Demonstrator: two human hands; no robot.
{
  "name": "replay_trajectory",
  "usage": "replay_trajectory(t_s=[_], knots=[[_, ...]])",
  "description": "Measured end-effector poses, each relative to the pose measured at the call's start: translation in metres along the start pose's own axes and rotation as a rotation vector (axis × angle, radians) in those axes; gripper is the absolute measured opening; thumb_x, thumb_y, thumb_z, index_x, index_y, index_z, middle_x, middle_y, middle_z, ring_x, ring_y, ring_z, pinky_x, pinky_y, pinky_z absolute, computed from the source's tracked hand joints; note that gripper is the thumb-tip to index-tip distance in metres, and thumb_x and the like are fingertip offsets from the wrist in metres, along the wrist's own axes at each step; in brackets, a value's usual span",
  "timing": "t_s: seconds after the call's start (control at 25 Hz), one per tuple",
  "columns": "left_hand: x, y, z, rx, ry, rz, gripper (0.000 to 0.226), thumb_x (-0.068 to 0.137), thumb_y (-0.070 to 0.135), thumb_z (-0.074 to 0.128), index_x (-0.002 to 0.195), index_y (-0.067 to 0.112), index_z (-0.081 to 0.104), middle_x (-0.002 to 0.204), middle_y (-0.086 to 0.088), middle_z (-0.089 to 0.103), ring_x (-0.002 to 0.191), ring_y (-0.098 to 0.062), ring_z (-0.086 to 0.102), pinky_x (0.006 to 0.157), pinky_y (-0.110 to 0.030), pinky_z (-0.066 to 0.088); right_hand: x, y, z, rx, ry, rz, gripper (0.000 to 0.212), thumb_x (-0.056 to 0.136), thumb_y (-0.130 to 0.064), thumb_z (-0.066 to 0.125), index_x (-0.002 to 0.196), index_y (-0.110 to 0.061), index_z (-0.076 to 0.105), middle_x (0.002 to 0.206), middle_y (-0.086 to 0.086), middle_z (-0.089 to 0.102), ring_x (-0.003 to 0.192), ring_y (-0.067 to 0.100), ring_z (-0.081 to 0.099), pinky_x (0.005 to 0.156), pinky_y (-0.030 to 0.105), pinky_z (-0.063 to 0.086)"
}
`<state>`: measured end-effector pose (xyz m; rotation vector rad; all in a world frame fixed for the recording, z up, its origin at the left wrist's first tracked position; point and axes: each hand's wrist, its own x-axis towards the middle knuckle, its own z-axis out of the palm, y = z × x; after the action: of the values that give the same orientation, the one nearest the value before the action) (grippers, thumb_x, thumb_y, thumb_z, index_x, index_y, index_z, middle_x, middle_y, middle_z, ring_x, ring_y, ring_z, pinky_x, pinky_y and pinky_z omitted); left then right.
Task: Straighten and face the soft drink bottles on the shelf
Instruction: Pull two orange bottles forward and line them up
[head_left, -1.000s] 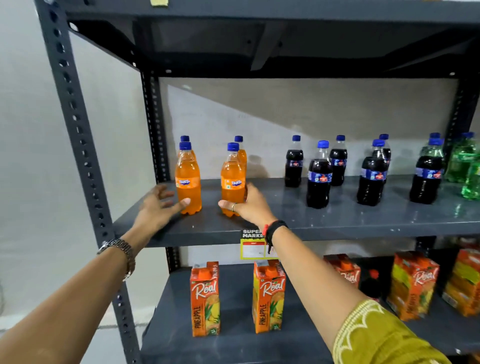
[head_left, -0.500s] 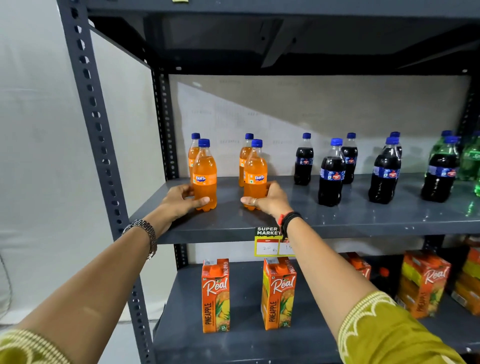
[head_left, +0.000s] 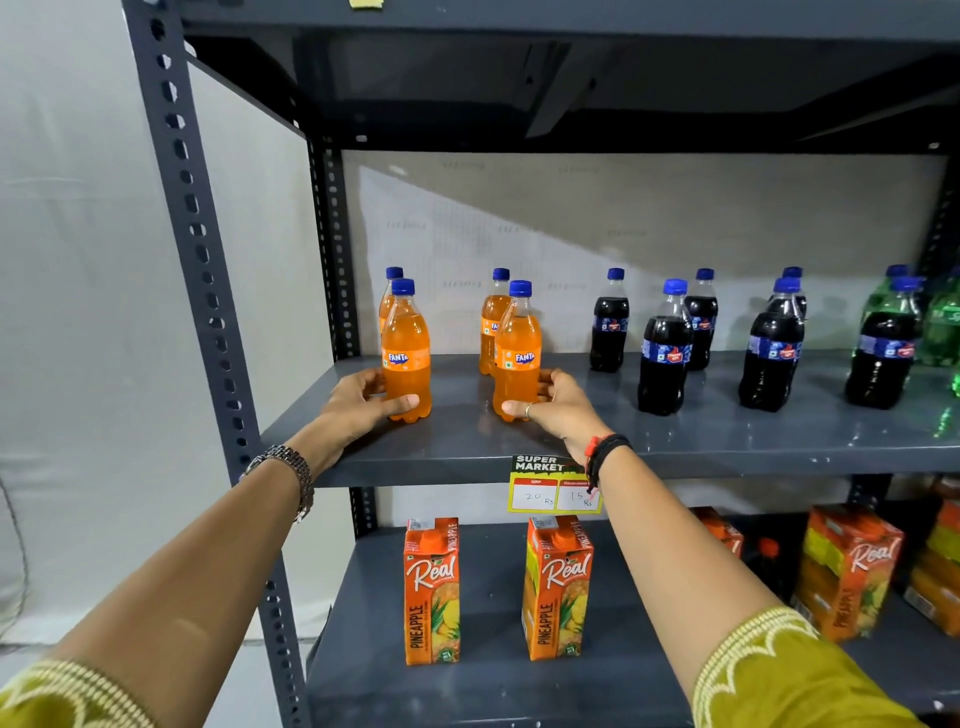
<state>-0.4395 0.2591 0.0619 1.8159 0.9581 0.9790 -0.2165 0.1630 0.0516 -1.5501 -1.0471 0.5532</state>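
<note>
The grey metal shelf (head_left: 649, 441) carried the soft drinks in short rows, front to back: two rows of orange Fanta at the left, then dark cola bottles (head_left: 665, 353), and green bottles (head_left: 943, 327) at the far right edge. On the shelf below stood pineapple juice cartons (head_left: 431, 592), and a yellow price tag (head_left: 553, 486) hung on the shelf edge. The step in hand seemed to be the facing of the two front Fanta bottles together. The left hand (head_left: 358, 405) was closed around the base of the left front Fanta bottle (head_left: 406, 353), and the right hand (head_left: 556, 402) was closed around the base of the right front Fanta bottle (head_left: 518, 353). Both bottles stood upright near the front of the shelf, their labels turned toward the camera. Each had a second Fanta bottle just behind it. The next move, I think, called for a small turn or slide to line each front bottle with the one behind, and then for going on to the cola rows, which looked less even.
</note>
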Motion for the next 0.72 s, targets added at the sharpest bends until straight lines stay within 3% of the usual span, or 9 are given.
replay_trajectory(t_s=[0.28, 0.72], knots=[[0.0002, -0.0064, -0.0087, -0.059, 0.044, -0.032, 0.065, 0.075, 0.022, 0.074, 0.133, 0.013, 0.046, 0.136, -0.007, 0.053, 0.122, -0.024, 0.051, 0.106, -0.045, 0.038, 0.0026, -0.0001, 0.0019, -0.031, 0.04, 0.005, 0.071, 0.063, -0.023, 0.085, 0.122, -0.012, 0.047, 0.127, 0.01, 0.059, 0.116, 0.026, 0.056, 0.103, 0.045, 0.045], [0.0046, -0.0084, -0.0057, -0.019, 0.067, -0.049, 0.066, 0.08, 0.02, 0.069, 0.138, 0.012, 0.04, 0.141, -0.008, 0.047, 0.127, -0.025, 0.045, 0.109, -0.043, 0.034, 0.0018, -0.0031, 0.002, -0.055, 0.031, 0.015, 0.071, 0.061, -0.024, 0.085, 0.12, -0.011, 0.049, 0.125, 0.01, 0.061, 0.114, 0.026, 0.058, 0.102, 0.045, 0.046]])
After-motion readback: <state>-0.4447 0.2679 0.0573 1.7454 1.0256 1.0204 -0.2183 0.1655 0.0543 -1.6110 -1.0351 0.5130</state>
